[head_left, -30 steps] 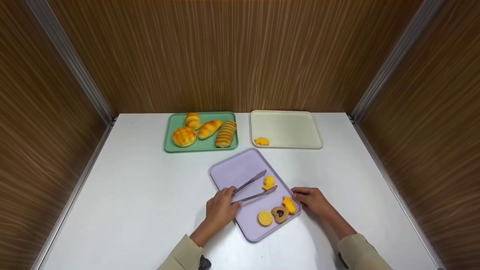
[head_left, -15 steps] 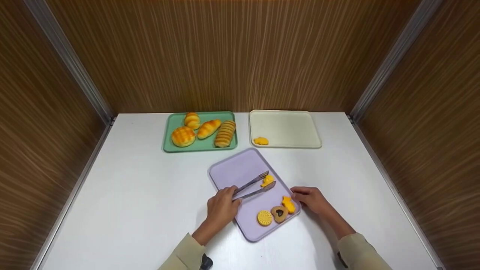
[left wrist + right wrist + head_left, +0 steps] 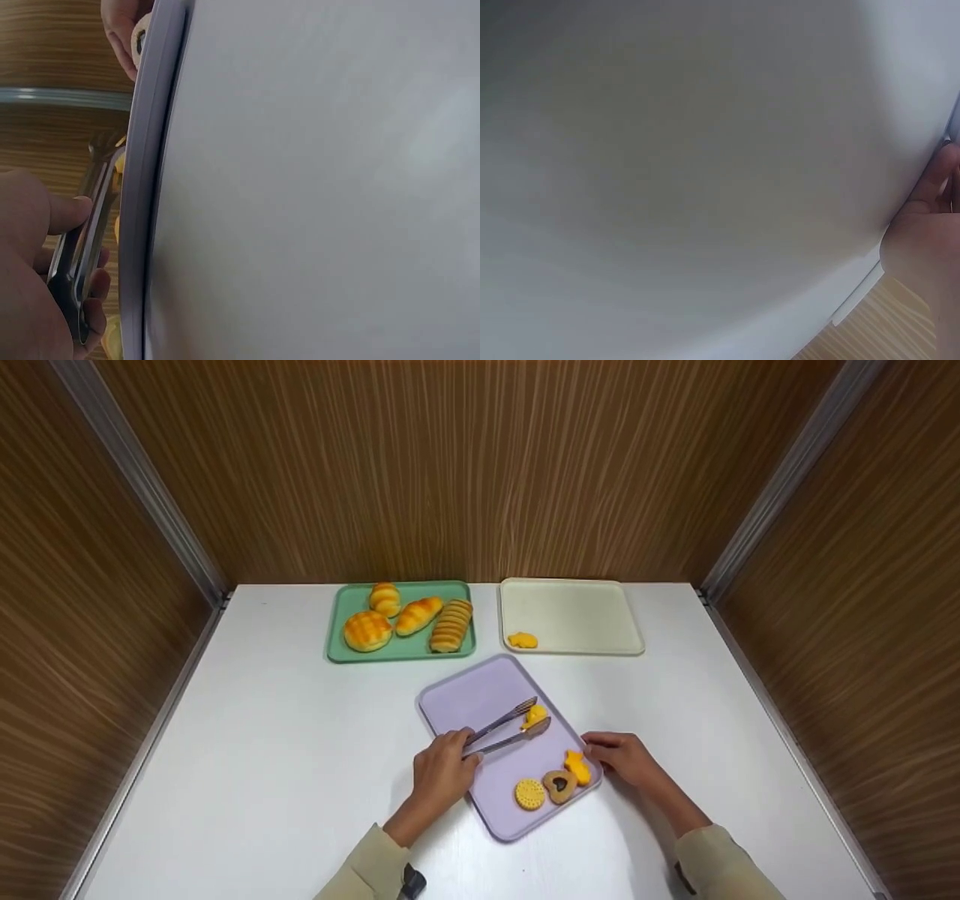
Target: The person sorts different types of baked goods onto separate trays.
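Observation:
My left hand (image 3: pixel 441 771) grips metal tongs (image 3: pixel 501 744), also visible in the left wrist view with the thumb on one arm (image 3: pixel 84 225). The tongs' tips stand on either side of a small yellow biscuit (image 3: pixel 535 715) on the lilac tray (image 3: pixel 480 690); whether both touch it I cannot tell. My right hand (image 3: pixel 626 757) holds the tray's right rim between thumb and fingers, partly cut off in the right wrist view. Near that hand lie a yellow fish-shaped biscuit (image 3: pixel 577 767), a heart-shaped cookie (image 3: pixel 559 786) with a dark centre and a round dotted biscuit (image 3: pixel 529 794).
Behind on the left, a green tray (image 3: pixel 352 655) bears several bread rolls (image 3: pixel 367 631). To its right is a cream tray (image 3: pixel 577 619) with one yellow fish-shaped biscuit (image 3: pixel 523 640) at its front left corner. Wood-grain panels (image 3: pixel 480 472) enclose the white table (image 3: pixel 285 750).
The tongs' tips have drawn closer together around the small yellow biscuit, which has moved slightly away from me. My right hand stays at the tray's rim.

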Motion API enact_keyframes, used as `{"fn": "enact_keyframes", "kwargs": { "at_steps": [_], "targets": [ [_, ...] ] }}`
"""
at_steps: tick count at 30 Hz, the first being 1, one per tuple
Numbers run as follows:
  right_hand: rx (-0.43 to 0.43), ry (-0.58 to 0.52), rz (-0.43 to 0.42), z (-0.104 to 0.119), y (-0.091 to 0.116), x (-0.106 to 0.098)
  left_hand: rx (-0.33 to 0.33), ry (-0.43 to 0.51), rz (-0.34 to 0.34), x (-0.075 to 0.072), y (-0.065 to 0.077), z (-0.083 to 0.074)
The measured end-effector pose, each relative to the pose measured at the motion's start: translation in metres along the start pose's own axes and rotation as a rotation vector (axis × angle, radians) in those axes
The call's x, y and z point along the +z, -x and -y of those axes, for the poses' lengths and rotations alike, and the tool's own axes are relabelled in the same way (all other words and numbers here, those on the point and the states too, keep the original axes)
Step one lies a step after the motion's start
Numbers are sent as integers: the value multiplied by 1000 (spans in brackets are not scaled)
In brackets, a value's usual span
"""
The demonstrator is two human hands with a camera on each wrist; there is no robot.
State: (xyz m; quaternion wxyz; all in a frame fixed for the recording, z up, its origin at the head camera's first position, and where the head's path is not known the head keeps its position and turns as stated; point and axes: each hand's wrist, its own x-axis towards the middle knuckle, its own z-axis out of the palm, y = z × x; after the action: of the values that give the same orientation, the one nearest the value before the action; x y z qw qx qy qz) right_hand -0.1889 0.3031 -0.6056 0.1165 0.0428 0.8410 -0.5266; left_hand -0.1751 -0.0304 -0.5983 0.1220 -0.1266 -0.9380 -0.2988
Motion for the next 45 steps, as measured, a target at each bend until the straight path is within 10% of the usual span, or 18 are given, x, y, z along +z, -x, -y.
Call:
{"fn": "enact_keyframes", "kwargs": {
  "at_steps": [27, 45],
  "targets": [
    [-12, -19, 23, 16, 10, 1, -5, 10, -28, -1, -15, 1],
    [-13, -22, 15, -2, -1, 0, -49, 66, -19, 9, -64, -7]
  ]
}}
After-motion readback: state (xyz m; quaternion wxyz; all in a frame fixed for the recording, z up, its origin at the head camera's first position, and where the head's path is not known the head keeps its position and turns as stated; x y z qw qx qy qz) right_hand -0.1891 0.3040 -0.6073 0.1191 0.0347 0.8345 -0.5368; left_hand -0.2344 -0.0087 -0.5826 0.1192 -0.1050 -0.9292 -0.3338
